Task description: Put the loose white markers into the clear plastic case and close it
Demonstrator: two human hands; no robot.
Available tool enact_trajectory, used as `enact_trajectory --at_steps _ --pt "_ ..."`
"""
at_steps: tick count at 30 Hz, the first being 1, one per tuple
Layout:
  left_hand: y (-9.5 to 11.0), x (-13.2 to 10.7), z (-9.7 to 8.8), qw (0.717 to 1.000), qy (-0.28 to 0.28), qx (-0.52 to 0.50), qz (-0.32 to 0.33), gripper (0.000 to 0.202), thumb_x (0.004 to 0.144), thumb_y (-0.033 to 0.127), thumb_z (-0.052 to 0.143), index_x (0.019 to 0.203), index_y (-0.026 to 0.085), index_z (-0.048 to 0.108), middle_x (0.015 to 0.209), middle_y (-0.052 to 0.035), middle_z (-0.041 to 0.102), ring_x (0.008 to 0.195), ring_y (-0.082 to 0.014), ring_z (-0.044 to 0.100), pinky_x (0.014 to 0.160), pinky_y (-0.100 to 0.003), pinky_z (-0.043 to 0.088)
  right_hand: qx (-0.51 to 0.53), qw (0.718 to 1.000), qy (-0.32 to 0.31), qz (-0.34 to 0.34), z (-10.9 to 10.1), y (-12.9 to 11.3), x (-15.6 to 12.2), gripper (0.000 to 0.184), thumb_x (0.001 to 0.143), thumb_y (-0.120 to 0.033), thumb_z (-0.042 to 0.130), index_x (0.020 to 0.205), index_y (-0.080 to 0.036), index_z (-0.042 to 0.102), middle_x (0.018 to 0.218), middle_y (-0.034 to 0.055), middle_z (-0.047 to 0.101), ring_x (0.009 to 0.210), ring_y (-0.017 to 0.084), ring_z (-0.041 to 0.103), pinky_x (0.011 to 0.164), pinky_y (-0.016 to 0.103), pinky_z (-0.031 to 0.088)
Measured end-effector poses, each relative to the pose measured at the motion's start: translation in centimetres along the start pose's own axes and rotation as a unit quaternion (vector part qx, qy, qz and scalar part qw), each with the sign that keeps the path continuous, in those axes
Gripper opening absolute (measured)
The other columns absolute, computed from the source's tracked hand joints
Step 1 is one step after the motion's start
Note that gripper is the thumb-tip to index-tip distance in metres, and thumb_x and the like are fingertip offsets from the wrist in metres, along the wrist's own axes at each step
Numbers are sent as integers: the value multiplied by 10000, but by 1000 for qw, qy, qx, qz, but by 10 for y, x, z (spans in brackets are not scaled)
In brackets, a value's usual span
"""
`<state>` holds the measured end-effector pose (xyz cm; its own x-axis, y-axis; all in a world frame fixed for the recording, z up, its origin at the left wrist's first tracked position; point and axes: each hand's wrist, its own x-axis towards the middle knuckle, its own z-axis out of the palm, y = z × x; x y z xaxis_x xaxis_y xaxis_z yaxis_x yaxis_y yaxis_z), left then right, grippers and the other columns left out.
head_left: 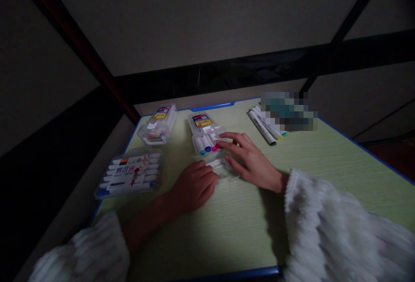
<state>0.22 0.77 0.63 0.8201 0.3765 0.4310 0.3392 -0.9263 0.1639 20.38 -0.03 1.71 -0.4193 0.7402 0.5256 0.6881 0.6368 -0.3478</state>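
A clear plastic marker case (201,121) lies at the middle of the table, its lid (223,167) folded open toward me. Several white markers (207,143) with coloured ends show inside it, blue, pink and green among them. My left hand (197,185) is closed at the lid's left edge, the fingers curled and the tips partly hidden. With its fingers stretched and spread, my right hand (251,159) reaches over the case's right side. Its index and middle fingertips are at the markers, and its thumb is by the lid.
On the left are a shut marker case (158,122) and a wider flat marker box (129,172). Several loose markers (266,126) lie at the back right beside a blurred item (288,111). The light green table (240,239) has a blue edge; a wall rises behind.
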Motion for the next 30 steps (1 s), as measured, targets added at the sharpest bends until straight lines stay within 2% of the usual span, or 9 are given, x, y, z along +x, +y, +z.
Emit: enact_trajectory --at_steps 4,9,21,25,30 --pt "1 0 -1 1000 3 4 -2 282 886 131 345 707 128 562 663 -48 564 629 -168 428 615 -290 373 -38 999 9 21 0 -1 -1 392 829 -178 475 1212 -134 545 1088 142 459 934 248 442 791 423 438" --pt "1 0 -1 1000 6 4 0 286 886 135 339 703 133 559 663 -48 560 640 -170 431 622 -290 373 -17 999 -7 45 1 -4 -1 400 860 -231 457 1238 -122 526 960 117 435 889 238 427 751 402 428" --pt "3 2 -3 1000 14 5 -3 275 881 117 356 698 125 561 638 -40 529 628 -166 413 610 -279 351 -14 999 -14 46 2 -3 -1 394 876 -253 445 1254 -158 499 943 104 440 889 239 428 743 405 423" --pt "2 1 -3 1000 14 7 -2 270 884 122 348 702 134 547 645 -39 526 636 -168 416 608 -277 348 3 999 25 30 1 -3 -2 401 876 -229 439 1272 -168 442 947 93 472 880 225 448 753 391 428" --pt "2 0 -3 1000 5 6 -3 258 884 125 347 707 141 535 663 -42 538 648 -171 423 623 -281 353 13 993 111 21 -2 -2 -2 283 871 -185 437 1149 -171 485 867 57 503 825 199 479 720 354 421"
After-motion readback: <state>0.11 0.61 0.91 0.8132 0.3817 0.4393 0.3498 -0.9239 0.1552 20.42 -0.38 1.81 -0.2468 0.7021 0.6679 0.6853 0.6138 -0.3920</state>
